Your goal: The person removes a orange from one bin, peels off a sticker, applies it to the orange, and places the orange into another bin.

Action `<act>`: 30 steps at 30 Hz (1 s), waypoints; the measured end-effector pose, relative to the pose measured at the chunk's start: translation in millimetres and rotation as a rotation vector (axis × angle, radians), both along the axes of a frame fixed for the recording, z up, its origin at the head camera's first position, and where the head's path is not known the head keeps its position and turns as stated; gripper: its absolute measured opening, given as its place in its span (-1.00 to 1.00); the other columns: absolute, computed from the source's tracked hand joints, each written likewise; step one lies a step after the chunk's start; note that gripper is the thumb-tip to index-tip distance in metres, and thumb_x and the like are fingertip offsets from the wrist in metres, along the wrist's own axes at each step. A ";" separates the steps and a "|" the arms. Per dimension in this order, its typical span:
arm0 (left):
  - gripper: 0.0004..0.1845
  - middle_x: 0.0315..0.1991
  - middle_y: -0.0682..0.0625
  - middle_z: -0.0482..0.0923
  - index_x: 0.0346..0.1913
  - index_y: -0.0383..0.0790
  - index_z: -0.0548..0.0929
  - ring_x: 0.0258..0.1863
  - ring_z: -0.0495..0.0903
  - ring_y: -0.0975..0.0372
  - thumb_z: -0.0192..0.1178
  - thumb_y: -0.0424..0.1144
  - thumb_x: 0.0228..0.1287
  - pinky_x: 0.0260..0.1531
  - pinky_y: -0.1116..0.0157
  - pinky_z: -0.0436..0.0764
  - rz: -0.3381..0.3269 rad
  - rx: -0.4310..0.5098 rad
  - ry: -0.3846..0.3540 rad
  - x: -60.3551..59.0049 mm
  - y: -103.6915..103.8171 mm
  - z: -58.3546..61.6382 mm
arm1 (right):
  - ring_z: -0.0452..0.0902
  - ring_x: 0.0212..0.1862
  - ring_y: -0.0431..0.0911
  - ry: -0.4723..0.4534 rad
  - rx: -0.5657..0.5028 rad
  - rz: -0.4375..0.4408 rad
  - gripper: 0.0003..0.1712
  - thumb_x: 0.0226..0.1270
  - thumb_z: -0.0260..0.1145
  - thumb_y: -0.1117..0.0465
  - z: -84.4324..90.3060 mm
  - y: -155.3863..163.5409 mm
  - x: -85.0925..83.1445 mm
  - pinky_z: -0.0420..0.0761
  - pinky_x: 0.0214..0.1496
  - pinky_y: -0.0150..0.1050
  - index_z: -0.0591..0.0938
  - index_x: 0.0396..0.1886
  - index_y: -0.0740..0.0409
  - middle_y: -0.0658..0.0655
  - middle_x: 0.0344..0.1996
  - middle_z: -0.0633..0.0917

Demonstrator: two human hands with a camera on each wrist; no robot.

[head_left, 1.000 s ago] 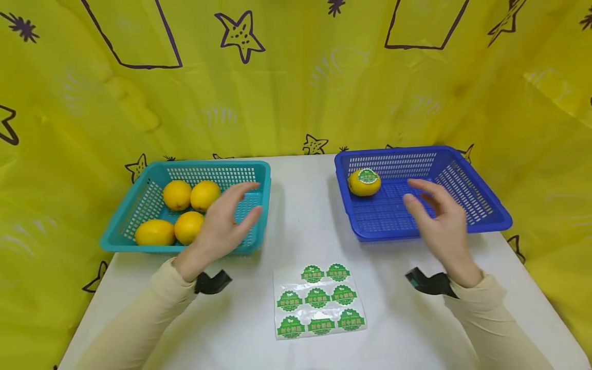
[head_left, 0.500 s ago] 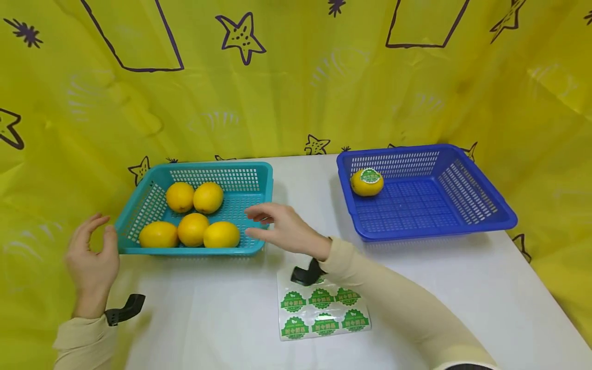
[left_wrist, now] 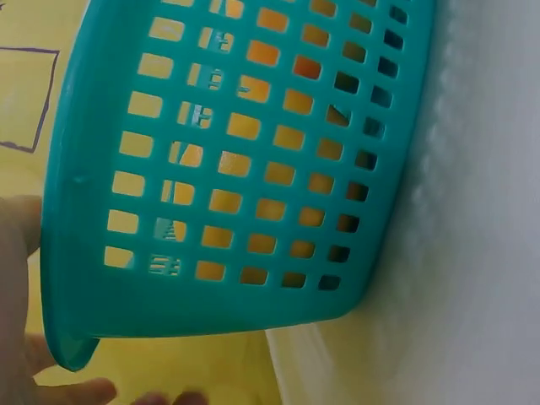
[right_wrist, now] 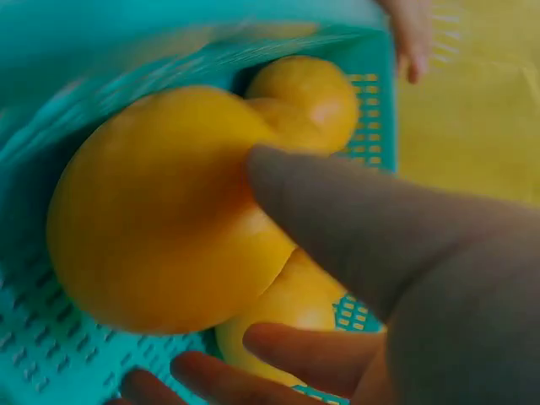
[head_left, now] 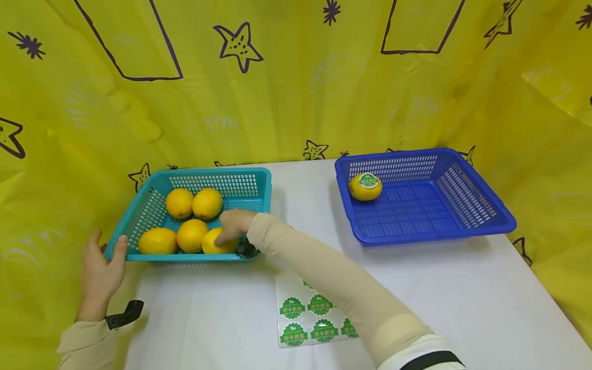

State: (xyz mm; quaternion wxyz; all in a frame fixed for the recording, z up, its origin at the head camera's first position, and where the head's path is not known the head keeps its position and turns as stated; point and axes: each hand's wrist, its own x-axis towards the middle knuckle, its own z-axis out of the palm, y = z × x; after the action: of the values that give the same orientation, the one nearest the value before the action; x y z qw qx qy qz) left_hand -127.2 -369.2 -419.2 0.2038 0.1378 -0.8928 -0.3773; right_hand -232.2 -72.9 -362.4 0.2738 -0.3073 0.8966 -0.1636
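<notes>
A teal basket stands on the white desk, at the person's left. It contains five yellow fruits: two at the rear and three in a row along the front wall.

Right hand: inside the basket, at the front-right fruit. The thumb lies over this fruit. In the right wrist view the fingers are spread wide, apart from the thumb, with the fruit between them and the basket floor; the fingertips stand clear of the peel.

Left hand: at the front-left corner of the basket rim, thumb and fingers parted wide around the corner. Firm contact cannot be confirmed.

A blue basket stands at the right, well apart from the teal one. One fruit with a green label lies in its rear-left corner.

A sheet of green labels lies flat between the baskets, toward the person. The right sleeve covers part of it. Yellow patterned sheeting hangs behind the desk.
</notes>
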 end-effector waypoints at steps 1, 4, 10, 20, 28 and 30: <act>-0.28 0.40 -0.48 0.03 0.50 -0.41 -0.02 0.33 0.08 -0.33 -0.08 -0.06 0.50 0.28 -0.22 0.05 -0.002 0.018 -0.037 0.6 -0.8 -0.5 | 0.39 -0.28 -0.13 -0.004 0.033 0.008 -0.51 0.36 0.28 -0.09 0.5 -1.1 0.3 0.40 -0.29 -0.34 0.52 0.05 0.18 0.03 -0.32 0.50; -0.25 0.43 -0.47 -0.02 0.50 -0.43 -0.10 0.36 0.03 -0.31 -0.12 -0.03 0.51 0.35 -0.12 -0.04 -0.018 0.085 -0.091 1.7 -2.3 -0.9 | 0.42 -0.20 -0.13 -0.015 0.092 0.028 -0.42 0.35 0.28 -0.14 3.1 -2.9 1.7 0.45 -0.17 -0.32 0.50 0.17 0.17 0.01 -0.21 0.56; -0.28 0.34 -0.50 0.12 0.51 -0.40 -0.04 0.19 0.22 -0.25 -0.19 0.02 0.53 0.23 0.18 0.23 -0.011 0.136 -0.149 3.9 -0.4 -2.1 | 0.39 0.09 -0.16 0.008 0.172 0.100 -0.19 0.34 0.26 -0.21 6.1 -6.9 3.3 0.38 0.17 -0.28 0.31 0.46 0.06 -0.02 0.26 0.47; -0.31 0.28 -0.45 0.18 0.48 -0.47 -0.02 0.01 0.33 0.13 -0.21 -0.02 0.55 -0.22 0.66 0.29 -0.039 0.166 -0.146 0.4 3.8 -3.8 | 0.42 -0.08 -0.14 0.032 0.250 0.083 -0.26 0.25 0.37 -0.19 4.5 -13.0 3.4 0.47 -0.04 -0.24 0.37 0.34 -0.03 -0.02 0.01 0.55; -0.35 0.19 -0.37 0.20 0.42 -0.59 0.00 -0.17 0.34 0.42 -0.22 -0.09 0.56 -0.27 0.70 0.37 -0.071 0.214 -0.094 -0.1 5.7 -5.3 | 0.42 -0.04 -0.19 0.065 0.208 0.133 -0.22 0.24 0.39 -0.17 2.6 -14.9 1.0 0.45 0.05 -0.32 0.38 0.37 0.02 -0.03 0.09 0.55; -0.34 0.15 -0.33 0.21 0.40 -0.60 0.00 -0.18 0.34 0.43 -0.22 -0.08 0.57 -0.27 0.70 0.38 -0.076 0.214 -0.092 0.7 5.7 -5.3 | 0.41 -0.02 -0.21 0.080 0.190 0.162 -0.22 0.25 0.39 -0.16 1.6 -14.6 0.0 0.43 0.09 -0.33 0.40 0.39 0.02 -0.04 0.14 0.54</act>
State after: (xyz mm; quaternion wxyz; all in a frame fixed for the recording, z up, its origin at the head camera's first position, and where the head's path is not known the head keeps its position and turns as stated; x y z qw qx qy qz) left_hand -126.4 -363.5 -424.6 0.1323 0.1420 -0.8604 -0.4712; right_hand -232.2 -87.4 -360.9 0.2782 -0.3578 0.8904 -0.0428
